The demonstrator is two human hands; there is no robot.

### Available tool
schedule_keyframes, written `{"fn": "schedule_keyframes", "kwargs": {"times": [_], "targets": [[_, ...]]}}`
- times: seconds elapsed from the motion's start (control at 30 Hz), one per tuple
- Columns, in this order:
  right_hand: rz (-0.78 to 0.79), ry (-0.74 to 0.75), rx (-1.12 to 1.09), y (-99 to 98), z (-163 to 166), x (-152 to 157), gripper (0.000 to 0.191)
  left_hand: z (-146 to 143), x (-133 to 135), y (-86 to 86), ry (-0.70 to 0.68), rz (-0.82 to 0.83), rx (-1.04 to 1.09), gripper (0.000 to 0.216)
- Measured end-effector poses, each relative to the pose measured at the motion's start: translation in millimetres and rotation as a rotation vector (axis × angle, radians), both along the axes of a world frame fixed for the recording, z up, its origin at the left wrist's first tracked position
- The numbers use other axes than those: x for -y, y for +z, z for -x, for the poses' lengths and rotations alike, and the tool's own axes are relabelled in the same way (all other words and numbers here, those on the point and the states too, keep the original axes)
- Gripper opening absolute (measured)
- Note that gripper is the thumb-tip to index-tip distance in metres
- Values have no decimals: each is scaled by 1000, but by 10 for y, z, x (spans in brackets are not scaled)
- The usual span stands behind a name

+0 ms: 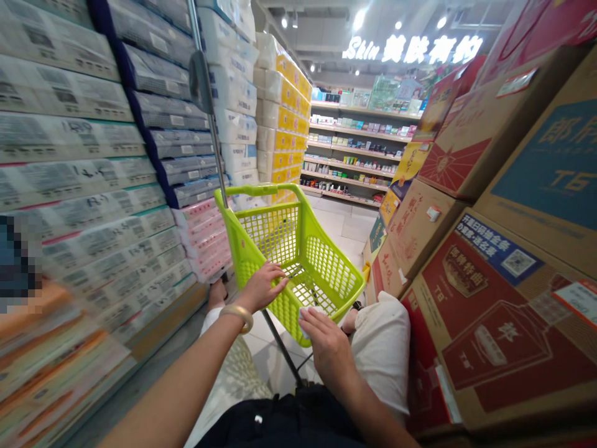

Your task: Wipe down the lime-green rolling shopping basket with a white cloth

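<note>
A lime-green plastic shopping basket [333, 261] with perforated walls stands between my knees, with nothing lying in it. Its handle [261, 190] rests along the far left rim, beside a slim metal pole [217, 143]. My left hand [263, 285], a gold-coloured bangle at its wrist, lies on the basket's near left rim with the fingers over the edge. At the near right corner, my right hand [325, 339] presses a small white cloth or tissue [308, 313] against the rim. Its fingers partly hide the white piece.
Stacked paper packs [79, 143] rise on the left, with yellow-and-white packs [282, 118] further along. Large cardboard cartons [494, 330] crowd the right side. A tiled aisle [342, 218] leads to shelves of small products [359, 130].
</note>
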State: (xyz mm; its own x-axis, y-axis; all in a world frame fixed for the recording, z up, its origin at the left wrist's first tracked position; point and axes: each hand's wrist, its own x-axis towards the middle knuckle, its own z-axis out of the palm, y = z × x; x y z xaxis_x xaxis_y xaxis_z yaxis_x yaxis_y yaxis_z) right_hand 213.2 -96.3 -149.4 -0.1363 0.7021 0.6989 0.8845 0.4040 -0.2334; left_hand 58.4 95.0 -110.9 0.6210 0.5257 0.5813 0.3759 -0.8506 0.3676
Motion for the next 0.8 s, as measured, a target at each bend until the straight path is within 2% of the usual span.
{"fn": "schedule_keyframes", "kwargs": {"times": [0.13, 0.23, 0.37, 0.5, 0.57, 0.7, 0.8], "targets": [[-22, 32, -18, -14, -182, -63, 49, 53, -67, 39, 6, 5, -15, 22], [-48, -35, -75, -55, -389, -49, 46, 55, -33, 30, 58, 0, -4, 20], [-57, -52, -107, -107, -359, -14, 45, -63, 280, -7, 103, -24, 18, 30], [-44, 65, -79, -127, -195, -1, 50, -212, 687, -47, -58, -58, -46, 32], [-46, 66, -85, -123, -227, -4, 50, -245, 809, -67, -90, -42, -90, 27], [-83, -44, -130, -107, -344, -14, 45, -236, 867, -97, -80, -31, -116, 26], [-65, 1, -101, -111, -277, -10, 46, -217, 846, -111, -67, -30, -87, 26]]}}
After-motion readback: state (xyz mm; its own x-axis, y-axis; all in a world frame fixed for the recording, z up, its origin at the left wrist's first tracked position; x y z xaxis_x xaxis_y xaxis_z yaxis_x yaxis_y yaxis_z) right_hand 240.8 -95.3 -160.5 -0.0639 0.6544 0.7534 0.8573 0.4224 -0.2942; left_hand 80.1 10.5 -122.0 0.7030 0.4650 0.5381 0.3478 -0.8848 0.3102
